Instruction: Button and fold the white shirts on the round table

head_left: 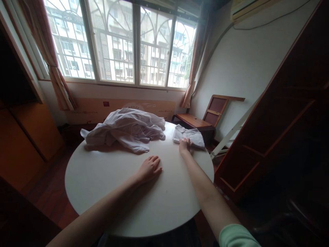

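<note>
One garment (196,136) lay folded right of centre on the worktop (102,185), right hand (185,145) at its near edge, grip unclear, left hand (149,168) loosely spread mid-frame; crumpled cloth (128,127), left of centre, apparently awaited folding.

Daylight comes through the wide window (137,44) at the far side, its panes pale and washed out, while the room is otherwise dim and the dark wooden panelling (272,116) on the right sinks almost to black at its lower end. Soft shadows fall on the near side of the crumpled cloth (125,130) and beneath the left hand (149,168) on the white table (102,188). Wide-angle distortion slants upright lines towards the edges, and fine detail looks soft and slightly hazy.
</note>
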Motion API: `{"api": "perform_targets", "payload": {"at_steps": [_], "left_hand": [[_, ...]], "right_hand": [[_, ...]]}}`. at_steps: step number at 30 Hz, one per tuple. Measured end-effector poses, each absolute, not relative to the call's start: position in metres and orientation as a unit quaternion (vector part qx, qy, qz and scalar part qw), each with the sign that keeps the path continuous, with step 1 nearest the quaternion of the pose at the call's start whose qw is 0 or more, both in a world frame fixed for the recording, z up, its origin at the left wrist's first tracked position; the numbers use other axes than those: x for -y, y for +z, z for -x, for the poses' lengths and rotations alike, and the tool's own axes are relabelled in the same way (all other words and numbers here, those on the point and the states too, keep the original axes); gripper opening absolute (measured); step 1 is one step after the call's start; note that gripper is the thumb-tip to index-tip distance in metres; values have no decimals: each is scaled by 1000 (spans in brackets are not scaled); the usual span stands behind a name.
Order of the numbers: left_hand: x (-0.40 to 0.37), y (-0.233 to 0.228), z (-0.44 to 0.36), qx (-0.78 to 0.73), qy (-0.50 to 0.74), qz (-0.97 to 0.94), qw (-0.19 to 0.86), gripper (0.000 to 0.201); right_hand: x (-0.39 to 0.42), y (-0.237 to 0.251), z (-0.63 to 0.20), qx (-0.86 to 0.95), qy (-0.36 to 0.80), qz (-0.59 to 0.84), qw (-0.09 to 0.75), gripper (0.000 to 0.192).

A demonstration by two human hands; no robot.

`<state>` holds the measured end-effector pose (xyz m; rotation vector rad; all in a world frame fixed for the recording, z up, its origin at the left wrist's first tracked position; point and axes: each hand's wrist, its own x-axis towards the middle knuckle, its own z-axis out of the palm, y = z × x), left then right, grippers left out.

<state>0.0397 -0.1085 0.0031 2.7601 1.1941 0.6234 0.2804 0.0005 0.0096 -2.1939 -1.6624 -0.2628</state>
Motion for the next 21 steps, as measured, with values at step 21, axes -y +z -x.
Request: {"api": "perform_targets", "payload": {"at_steps": [21], "left_hand": [[102, 2, -34, -362, 208, -907, 50, 31]], "right_hand": [[-9, 9, -281, 639, -68, 741, 195, 30]]}}
